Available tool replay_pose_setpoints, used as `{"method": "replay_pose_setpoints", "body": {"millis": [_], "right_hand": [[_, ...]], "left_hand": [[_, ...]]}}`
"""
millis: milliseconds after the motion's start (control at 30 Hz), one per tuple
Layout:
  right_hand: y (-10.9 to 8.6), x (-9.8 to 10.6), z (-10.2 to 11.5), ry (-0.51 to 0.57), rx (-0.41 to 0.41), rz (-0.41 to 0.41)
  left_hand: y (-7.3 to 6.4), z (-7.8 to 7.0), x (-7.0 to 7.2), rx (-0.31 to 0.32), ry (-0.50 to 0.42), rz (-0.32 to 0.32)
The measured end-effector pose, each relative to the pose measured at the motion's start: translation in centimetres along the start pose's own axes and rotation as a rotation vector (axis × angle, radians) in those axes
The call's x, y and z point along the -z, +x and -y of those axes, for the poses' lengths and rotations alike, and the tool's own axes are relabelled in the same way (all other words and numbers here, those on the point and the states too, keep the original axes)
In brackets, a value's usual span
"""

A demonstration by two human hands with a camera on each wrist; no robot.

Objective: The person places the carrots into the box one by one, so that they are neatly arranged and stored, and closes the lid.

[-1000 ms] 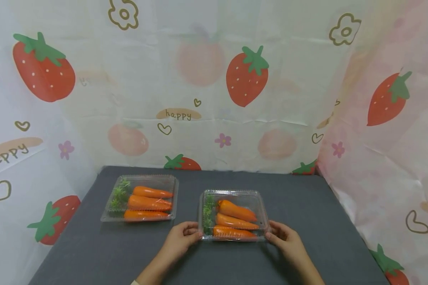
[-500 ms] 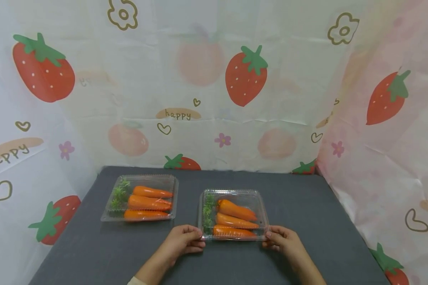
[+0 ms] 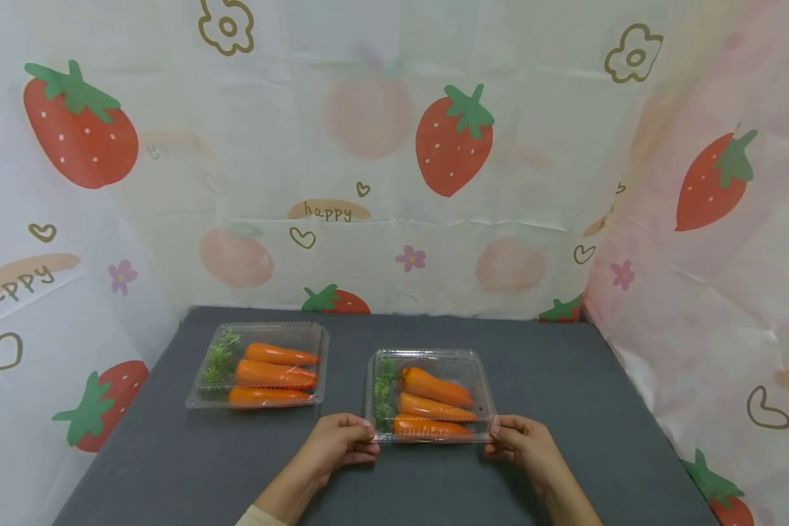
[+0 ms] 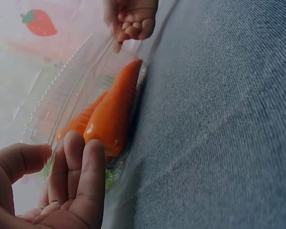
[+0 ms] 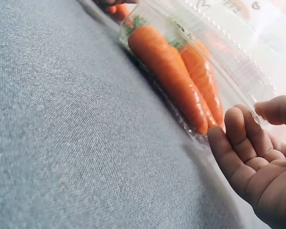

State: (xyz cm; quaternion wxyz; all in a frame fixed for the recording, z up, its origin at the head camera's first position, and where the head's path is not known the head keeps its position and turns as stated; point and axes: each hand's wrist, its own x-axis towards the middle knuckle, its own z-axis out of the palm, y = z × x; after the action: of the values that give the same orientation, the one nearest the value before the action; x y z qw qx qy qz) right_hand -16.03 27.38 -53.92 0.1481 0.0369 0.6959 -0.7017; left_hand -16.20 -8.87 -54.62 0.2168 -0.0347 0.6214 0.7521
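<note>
A clear plastic clamshell box (image 3: 485, 391) lies on the dark grey cloth with its lid down. Inside are three orange carrots (image 3: 436, 407) and some green feathery leaves (image 3: 384, 387) along the left side. At the front left corner, my left hand (image 3: 335, 446) pinches the box's rim between thumb and fingers. My right hand (image 3: 524, 444) pinches the front right corner the same way. In the left wrist view, the thumb and fingers (image 4: 93, 167) meet at the flange of the lid. The right wrist view has the right thumb (image 5: 279, 109) on top of the rim, with fingers below.
To the left stands a second clear box (image 3: 324, 365) with similar carrots (image 3: 276, 375) and green leaves. Grey cloth (image 3: 434, 489) covers the table. A curtain printed with strawberries (image 3: 454, 142) encloses the back and both sides.
Both hands have shifted slightly down at the front corners, and their fingers now show below the rim. Neither box has visibly moved.
</note>
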Motion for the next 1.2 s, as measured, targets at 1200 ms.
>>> {"method": "replay_pose_setpoints", "body": {"millis": [1200], "right_hand": [[2.8, -0.4, 0.8, 0.016, 0.061, -0.113]], "left_hand": [[3.3, -1.2, -0.2, -0.047, -0.054, -0.110]]}}
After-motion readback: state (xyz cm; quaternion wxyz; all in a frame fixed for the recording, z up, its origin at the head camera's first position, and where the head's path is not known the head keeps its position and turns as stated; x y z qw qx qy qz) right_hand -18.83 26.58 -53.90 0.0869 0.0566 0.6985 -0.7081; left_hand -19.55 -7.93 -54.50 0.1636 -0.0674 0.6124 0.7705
